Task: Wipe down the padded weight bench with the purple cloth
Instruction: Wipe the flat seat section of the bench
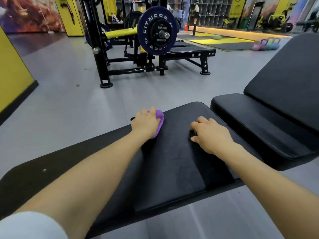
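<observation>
**Wipe in progress, seat pad, left edge**

Your left hand (146, 122) has its fingers (152, 110) curled round the bunched purple cloth (159, 122), pressing it on the counter's (172, 169) black pad near the far left edge. Your right hand (209, 135) rests on the pad, fingers loosely bent, holding nothing. Judgement: flatten the cloth for wider contact, overlap strokes toward the back pad (259, 125), keep pressure even.

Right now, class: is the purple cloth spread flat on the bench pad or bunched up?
Bunched up. The purple cloth shows only as a crumpled wad bulging from under the left hand, which grips it against the bench pad.
</observation>
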The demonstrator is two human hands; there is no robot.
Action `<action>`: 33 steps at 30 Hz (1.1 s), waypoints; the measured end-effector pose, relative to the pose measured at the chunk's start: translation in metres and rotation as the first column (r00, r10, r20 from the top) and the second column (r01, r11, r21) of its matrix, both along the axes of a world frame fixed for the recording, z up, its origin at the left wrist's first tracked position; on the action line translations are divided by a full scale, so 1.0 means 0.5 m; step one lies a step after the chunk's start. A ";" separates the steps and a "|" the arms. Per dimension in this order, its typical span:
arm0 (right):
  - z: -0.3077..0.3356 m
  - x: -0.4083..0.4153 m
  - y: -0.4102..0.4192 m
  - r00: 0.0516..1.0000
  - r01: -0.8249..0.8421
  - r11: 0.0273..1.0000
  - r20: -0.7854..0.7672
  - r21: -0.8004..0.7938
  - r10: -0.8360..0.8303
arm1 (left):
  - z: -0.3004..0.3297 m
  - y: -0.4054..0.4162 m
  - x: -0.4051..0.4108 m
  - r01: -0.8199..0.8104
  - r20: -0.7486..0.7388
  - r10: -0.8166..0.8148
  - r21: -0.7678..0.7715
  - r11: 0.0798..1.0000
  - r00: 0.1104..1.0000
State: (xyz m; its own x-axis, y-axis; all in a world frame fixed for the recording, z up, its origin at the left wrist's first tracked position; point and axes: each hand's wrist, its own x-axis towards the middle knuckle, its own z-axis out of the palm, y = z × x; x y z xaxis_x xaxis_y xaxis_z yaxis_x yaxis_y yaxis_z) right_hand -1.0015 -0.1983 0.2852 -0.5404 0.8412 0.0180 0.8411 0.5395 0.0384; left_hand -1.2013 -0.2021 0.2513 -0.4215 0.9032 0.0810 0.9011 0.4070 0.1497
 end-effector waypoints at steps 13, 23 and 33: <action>0.000 -0.001 -0.004 0.999 0.021 1.000 -0.025 -0.004 -0.022 | 0.017 -0.151 0.056 0.277 0.011 -0.276 -0.042 0.960 0.961; -0.007 0.000 -0.009 0.997 0.044 0.999 -0.063 -0.022 -0.045 | 0.004 -0.027 0.069 0.139 0.045 -0.138 -0.030 0.990 0.989; -0.005 0.057 -0.085 0.929 0.170 0.976 -0.308 -0.137 -0.205 | 0.017 -0.178 0.126 0.275 0.000 -0.275 -0.026 0.961 0.961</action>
